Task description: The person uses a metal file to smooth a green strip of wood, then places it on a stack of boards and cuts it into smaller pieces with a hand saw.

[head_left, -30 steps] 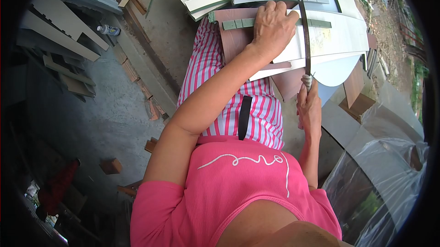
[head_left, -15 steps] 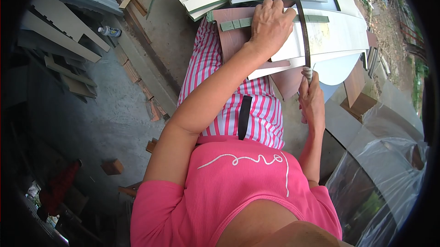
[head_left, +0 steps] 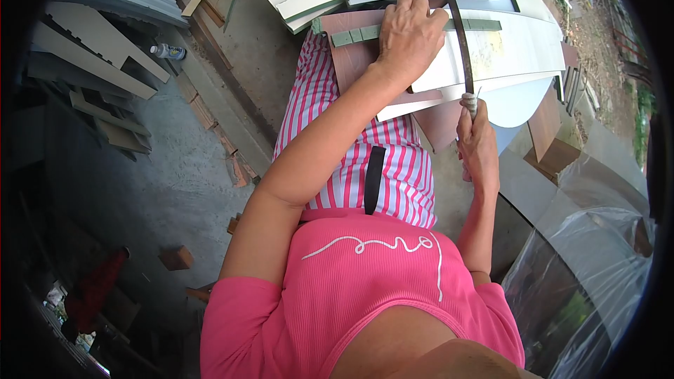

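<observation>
Pushed further across the boards since a second ago, the long dark curved blade (head_left: 458, 35) now has its tip past the upper grey-green strip, and our right hand (head_left: 479, 147) has come up with it. It is closed tight round the cloth-wrapped handle (head_left: 469, 103). Our left hand (head_left: 407, 36) stays pressed down, fingers curled over the segmented green strip (head_left: 354, 33), just beside the blade. That strip lies on a reddish-brown board (head_left: 351, 63) under smooth white curved boards (head_left: 523, 49), all stacked on our lap in pink-and-white striped fabric (head_left: 326, 119). The pink ribbed shirt carries white cursive script (head_left: 372, 244) – we can't read it. A small plastic bottle (head_left: 168, 51) lies on the rough concrete, label and contents too small to tell. Crinkled clear plastic sheeting (head_left: 590, 266) sits low on the right.
</observation>
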Motion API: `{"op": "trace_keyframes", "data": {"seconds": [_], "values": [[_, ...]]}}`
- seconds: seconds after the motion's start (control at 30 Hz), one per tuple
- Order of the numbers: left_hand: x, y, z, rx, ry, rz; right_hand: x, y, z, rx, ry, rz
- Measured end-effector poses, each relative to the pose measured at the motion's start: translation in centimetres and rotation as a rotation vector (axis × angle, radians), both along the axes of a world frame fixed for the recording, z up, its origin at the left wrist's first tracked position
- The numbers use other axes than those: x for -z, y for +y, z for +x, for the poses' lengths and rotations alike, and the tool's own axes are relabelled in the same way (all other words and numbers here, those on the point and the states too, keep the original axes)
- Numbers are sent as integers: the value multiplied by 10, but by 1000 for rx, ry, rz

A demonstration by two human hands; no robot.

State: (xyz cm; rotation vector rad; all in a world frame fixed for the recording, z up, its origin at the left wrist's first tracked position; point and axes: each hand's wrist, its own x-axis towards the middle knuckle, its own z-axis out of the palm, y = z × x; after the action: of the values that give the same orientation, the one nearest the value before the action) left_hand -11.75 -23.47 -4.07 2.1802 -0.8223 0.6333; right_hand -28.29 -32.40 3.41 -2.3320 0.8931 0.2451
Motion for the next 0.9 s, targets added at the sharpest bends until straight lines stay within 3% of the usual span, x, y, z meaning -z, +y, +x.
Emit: {"op": "trace_keyframes", "data": {"seconds": [0.17, 0.23, 0.7, 0.9], "values": [[0, 1, 0, 7, 11, 13, 9, -9, 20, -52, -43, -47], [-3, 2, -1, 6, 15, -9, -7, -3, 29, -6, 51, -7], [-5, 1, -2, -36, 32, -18, 2, -3, -36, -22, 38, -39], [-3, 2, 2, -10, -3, -21, -7, -2, -15, -23, 63, -45]]}}
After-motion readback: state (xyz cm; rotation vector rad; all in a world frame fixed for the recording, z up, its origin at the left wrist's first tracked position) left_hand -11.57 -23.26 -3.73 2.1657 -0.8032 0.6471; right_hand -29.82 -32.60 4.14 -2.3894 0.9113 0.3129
